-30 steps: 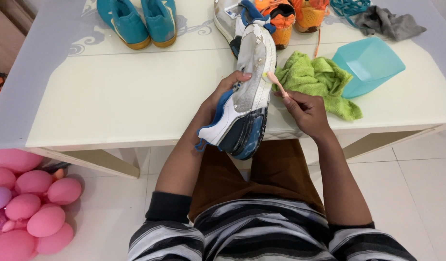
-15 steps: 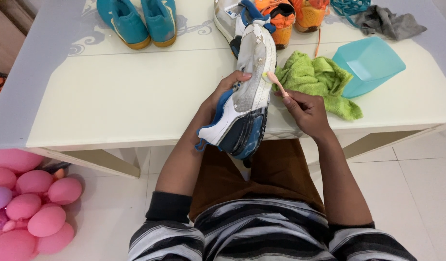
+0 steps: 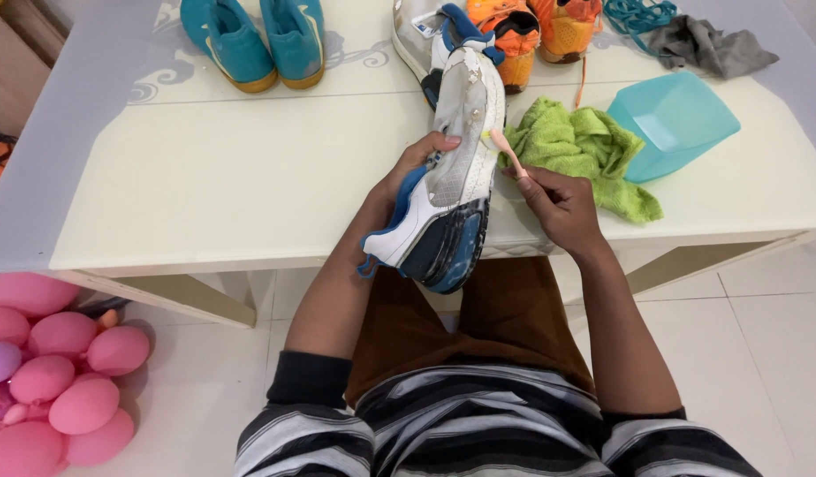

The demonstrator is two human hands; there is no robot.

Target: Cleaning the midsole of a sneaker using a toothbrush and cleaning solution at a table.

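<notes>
Both hands are busy at the near edge of the table [image 3: 204, 194]. From the head camera, the left hand [image 3: 406, 177] is wrapped around the side of a white and blue sports shoe [image 3: 452, 177], thumb on the pale sole, holding it sole-up and tilted, heel toward the person's lap and toe pointing out over the tabletop. The right hand [image 3: 558, 203] is pinched closed on the handle of a small pink toothbrush [image 3: 507, 152], whose head sits against the right edge of the sole near its middle.

Just beyond the right hand lies a crumpled green cloth [image 3: 593, 146], and beside that a turquoise plastic tub [image 3: 673, 119] tipped on its side. Farther back stand a pair of teal shoes [image 3: 258, 40], an orange pair [image 3: 540, 31] and a grey rag [image 3: 708, 44]. Pink balloons [image 3: 54, 371] cluster on the tiled floor at the left. Brown trousers and a striped shirt fill the bottom of the view.
</notes>
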